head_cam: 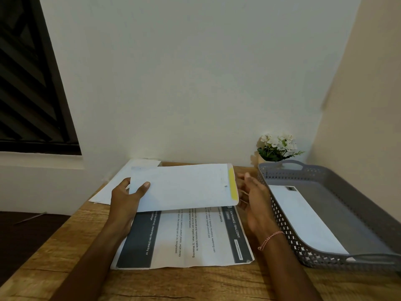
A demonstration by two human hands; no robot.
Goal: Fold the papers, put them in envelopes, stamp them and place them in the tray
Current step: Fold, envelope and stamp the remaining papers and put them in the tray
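Note:
My left hand point(127, 197) grips the left end of a white envelope point(184, 186), thumb on top, and holds it above the table. The envelope's open flap with a yellow strip points right. My right hand point(252, 199) hovers just beyond that flap end with its fingers relaxed and holds nothing. Under the envelope a printed paper point(184, 237) with dark bands lies flat on the wooden table point(195, 283). A grey perforated tray point(282, 216) on the right holds one stamped white envelope point(303, 218).
More white envelopes point(112, 187) lie at the table's back left corner, partly over the edge. A small pot of white flowers point(278, 147) stands behind the tray against the wall. A dark window fills the upper left.

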